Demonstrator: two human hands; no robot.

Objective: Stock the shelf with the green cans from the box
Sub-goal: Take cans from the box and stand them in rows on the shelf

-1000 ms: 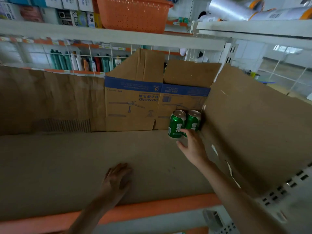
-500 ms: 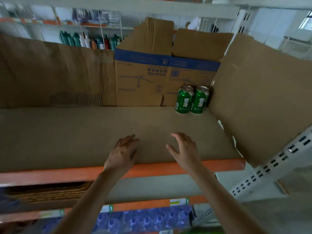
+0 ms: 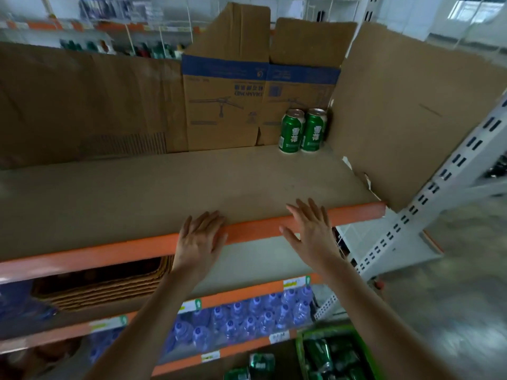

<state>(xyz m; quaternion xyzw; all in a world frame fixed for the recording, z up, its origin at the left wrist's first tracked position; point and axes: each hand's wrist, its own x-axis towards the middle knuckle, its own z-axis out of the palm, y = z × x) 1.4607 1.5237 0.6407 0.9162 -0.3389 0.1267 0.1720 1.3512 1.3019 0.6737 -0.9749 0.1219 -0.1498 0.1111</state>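
Both hands are holding nothing. Left hand is lying palm-down, fingers straight and close together, draped over the orange front edge of the shelf, with the fingertips reaching onto the cardboard liner. Right hand is sitting just beside it over the same edge, palm-down, fingers spread wide, thumb sticking out toward the left hand; can't tell whether it's touching the edge or hovering just above. Two green cans are standing upright and touching side by side, well beyond the right hand's fingertips at the back of the shelf. They're sitting in the corner between the blue-banded cardboard box and the cardboard side panel. More cans are lying in the green-rimmed box down below the right forearm, too blurred to count. Loose cans are sitting just left of that box. Bottled water packs are sitting on a lower level under both forearms. A wicker basket is sitting below and left of the left hand. A white perforated upright is running past on the right of the right hand.
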